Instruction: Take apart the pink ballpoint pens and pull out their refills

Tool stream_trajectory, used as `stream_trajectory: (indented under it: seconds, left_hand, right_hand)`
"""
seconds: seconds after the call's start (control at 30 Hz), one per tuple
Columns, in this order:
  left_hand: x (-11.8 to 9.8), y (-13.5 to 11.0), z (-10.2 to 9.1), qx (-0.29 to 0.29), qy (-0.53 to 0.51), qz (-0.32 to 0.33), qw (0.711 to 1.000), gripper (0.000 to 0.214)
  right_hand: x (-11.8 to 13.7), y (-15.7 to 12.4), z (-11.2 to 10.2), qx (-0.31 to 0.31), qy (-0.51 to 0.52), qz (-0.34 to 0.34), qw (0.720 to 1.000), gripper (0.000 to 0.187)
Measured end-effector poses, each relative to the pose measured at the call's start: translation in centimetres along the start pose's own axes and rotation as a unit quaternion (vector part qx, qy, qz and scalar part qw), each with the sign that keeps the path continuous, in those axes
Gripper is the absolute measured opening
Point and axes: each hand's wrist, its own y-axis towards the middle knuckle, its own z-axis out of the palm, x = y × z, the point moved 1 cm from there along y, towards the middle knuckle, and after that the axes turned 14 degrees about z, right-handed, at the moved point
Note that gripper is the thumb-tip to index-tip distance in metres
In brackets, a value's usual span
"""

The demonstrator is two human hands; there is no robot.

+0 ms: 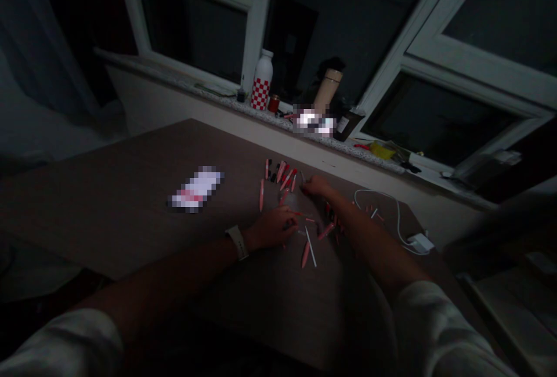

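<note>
In a dim room, a person's bare hands are working over a brown worktop point(130, 185) strewn with small pink pieces point(305, 254). The left hand point(272, 228), wearing a pale watch point(237, 242), appears to be pinching a thin pink stick point(303, 214) above the scatter. The right hand point(318, 186) is reaching farther forward, beside a cluster of pink, red and black parts point(282, 171); whether its fingers are gripping anything, one cannot tell. Nearer the person, a white rod point(311, 246) is lying just beside one pink piece.
</note>
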Motion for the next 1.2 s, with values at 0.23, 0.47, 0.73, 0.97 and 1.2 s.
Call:
stream_trajectory:
  seconds: [0.23, 0.47, 0.73, 0.97, 1.2]
  left_hand:
    - [-0.1, 0.0, -0.2, 0.002, 0.007, 0.009, 1.0, 0.012]
    - [0.0, 0.2, -0.2, 0.006, 0.012, 0.012, 1.0, 0.012]
    - [0.1, 0.1, -0.3, 0.02, 0.016, 0.032, 0.999, 0.012]
    - [-2.3, 0.0, -0.8, 0.055, -0.013, 0.146, 0.988, 0.016]
    - [-3.9, 0.3, 0.3, 0.097, 0.01, 0.222, 0.97, 0.014]
  right_hand:
    - [-1.4, -0.6, -0.1, -0.011, 0.024, -0.002, 1.0, 0.041]
    - [-2.3, -1.4, 0.7, -0.011, 0.044, -0.012, 0.999, 0.039]
    - [-2.0, -2.3, 0.2, -0.073, 0.093, -0.028, 0.993, 0.043]
    - [-4.5, -6.3, -2.6, -0.192, 0.159, -0.037, 0.968, 0.043]
    - [-8.0, -18.6, 0.2, -0.321, 0.292, -0.124, 0.892, 0.039]
